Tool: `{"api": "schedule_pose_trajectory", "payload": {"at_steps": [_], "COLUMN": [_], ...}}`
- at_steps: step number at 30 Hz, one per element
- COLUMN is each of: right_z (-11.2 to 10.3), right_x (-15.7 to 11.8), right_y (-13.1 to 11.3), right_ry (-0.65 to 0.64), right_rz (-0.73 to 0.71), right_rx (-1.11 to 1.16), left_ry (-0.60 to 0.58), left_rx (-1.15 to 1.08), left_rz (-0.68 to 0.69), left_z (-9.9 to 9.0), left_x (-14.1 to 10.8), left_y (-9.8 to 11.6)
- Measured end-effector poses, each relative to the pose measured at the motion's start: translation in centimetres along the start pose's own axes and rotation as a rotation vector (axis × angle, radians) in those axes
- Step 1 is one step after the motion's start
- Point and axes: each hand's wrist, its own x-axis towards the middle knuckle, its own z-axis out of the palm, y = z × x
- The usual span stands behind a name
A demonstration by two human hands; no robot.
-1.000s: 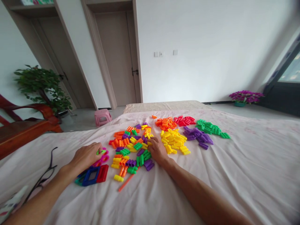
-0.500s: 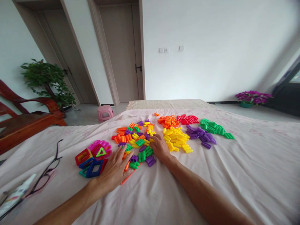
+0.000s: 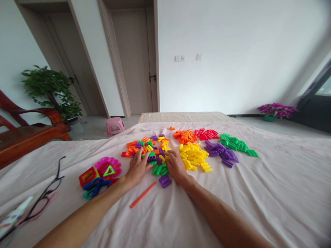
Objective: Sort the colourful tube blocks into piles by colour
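Note:
My left hand (image 3: 138,167) is open, its fingers spread over the near-left part of a mixed pile of small plastic tube-shaped building pieces (image 3: 155,141). These are orange, yellow, green and purple. My right hand (image 3: 178,166) rests at the right side of that pile, fingers slightly bent and touching pieces, with nothing visibly gripped. Just right of it lies a heap of yellow pieces (image 3: 193,155). Between my hands are green pieces (image 3: 160,169), and a purple cluster (image 3: 165,181) sits nearer me. An orange stick (image 3: 143,195) lies on the cloth below my left hand.
Sorted heaps of orange (image 3: 184,136), red (image 3: 206,133), purple (image 3: 221,150) and green pieces (image 3: 238,143) lie farther right. Magnetic frame tiles (image 3: 89,176) are left of my left arm. Eyeglasses (image 3: 48,193) and a white tube (image 3: 17,215) lie at far left on the pink cloth (image 3: 219,186).
My left hand has moved forward and right, off the near edge and onto the mixed pile, pushing pieces together and uncovering the orange stick. My right hand stays nearly in place.

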Motion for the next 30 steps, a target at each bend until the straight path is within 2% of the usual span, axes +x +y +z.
{"api": "schedule_pose_trajectory", "payload": {"at_steps": [3, 5, 7, 9, 13, 17, 21, 26, 28, 30], "right_z": [0.0, 0.0, 0.0, -0.1, -0.3, -0.6, -0.9, -0.9, -0.7, -0.5], "right_x": [0.0, 0.0, -0.1, -0.1, -0.2, -0.4, -0.7, -0.6, -0.5, -0.3], "right_y": [0.2, 0.2, 0.2, 0.1, -0.3, -0.6, -1.0, -0.9, -0.7, -0.4], "right_ry": [0.018, 0.034, 0.050, 0.060, 0.069, 0.078, 0.093, 0.091, 0.084, 0.079], "right_rz": [-0.011, -0.008, -0.009, -0.022, -0.067, -0.152, -0.158, -0.127, -0.127, -0.118], "right_rx": [0.015, 0.025, 0.030, 0.031, 0.024, -0.004, -0.023, 0.007, 0.027, 0.052], "left_ry": [0.009, 0.030, 0.074, 0.095, -0.064, -0.253, -0.374, -0.489, -0.473, -0.414], "left_rx": [-0.001, 0.012, 0.026, 0.025, 0.036, 0.098, 0.095, 0.291, 0.389, 0.379], "left_rz": [-0.055, -0.078, -0.044, 0.053, 0.202, 0.205, 0.201, 0.124, 0.089, 0.110], "left_z": [0.5, -0.1, -1.5, -3.2, -5.8, -6.1, -6.7, -10.1, -11.5, -12.1], "left_x": [2.0, 2.4, 1.8, 0.1, -4.5, -7.2, -7.8, -8.4, -8.7, -8.8], "left_y": [-0.2, 0.4, 1.5, 2.8, 4.8, 5.6, 4.5, 1.2, 0.4, 0.7]}}
